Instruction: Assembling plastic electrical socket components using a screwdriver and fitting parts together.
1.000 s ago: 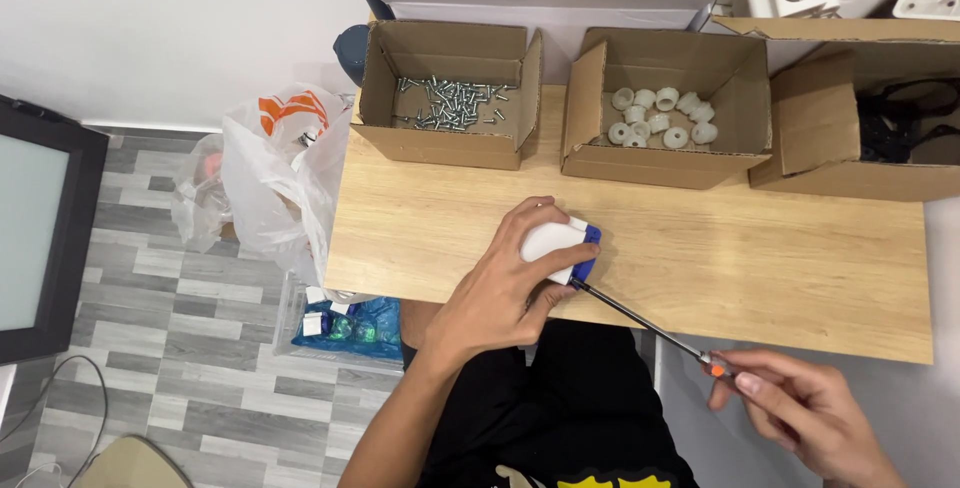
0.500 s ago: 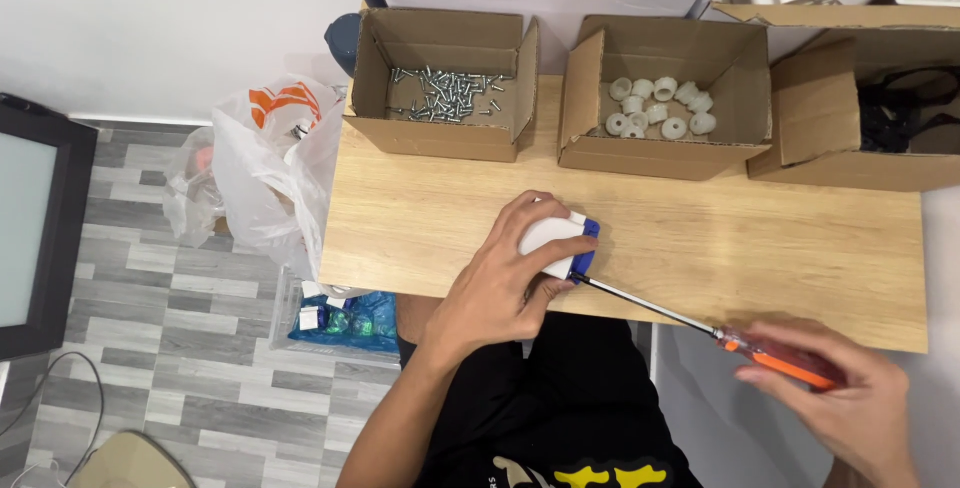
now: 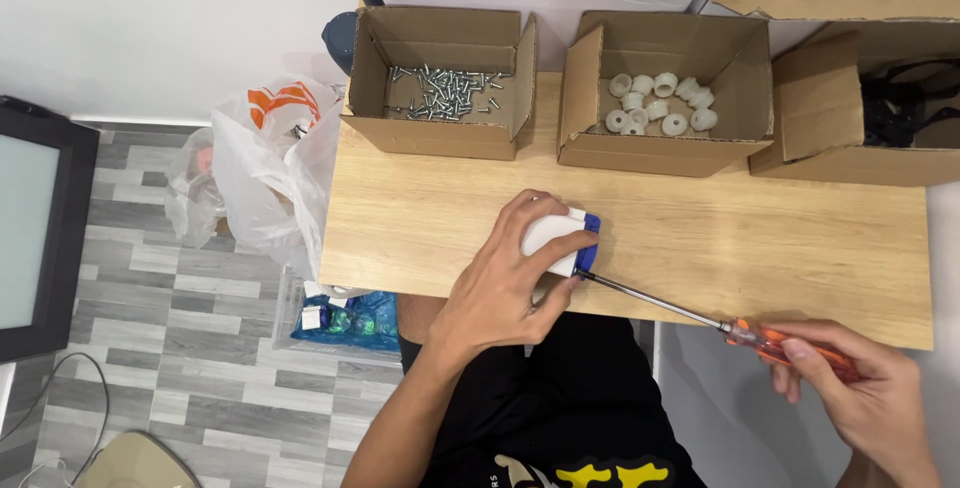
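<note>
— 2 hands, 1 job each. See the left hand (image 3: 510, 283)? It is clamped over a small white plastic block with a blue end cap (image 3: 560, 241), pinning it to the pale wooden tabletop (image 3: 720, 248) near the front edge.

— And the right hand (image 3: 870, 398)?

— Closed round the orange handle of a long thin-shafted screwdriver (image 3: 700, 318), out past the table edge, with the tip touching the blue end of the block.

— What would worry you?

— That shaft is long and comes in at a slant. If the tip jumps out of its seat, I reckon it skids straight at the thumb lying just beside it.

— The block itself?

— It sits close to the edge, so a hard push could shove it sideways or off. The 3 open brown cardboard boxes behind, 1 of silver screws (image 3: 445, 88) and 1 of white plastic rings (image 3: 660, 103), are well apart from all this.
</note>
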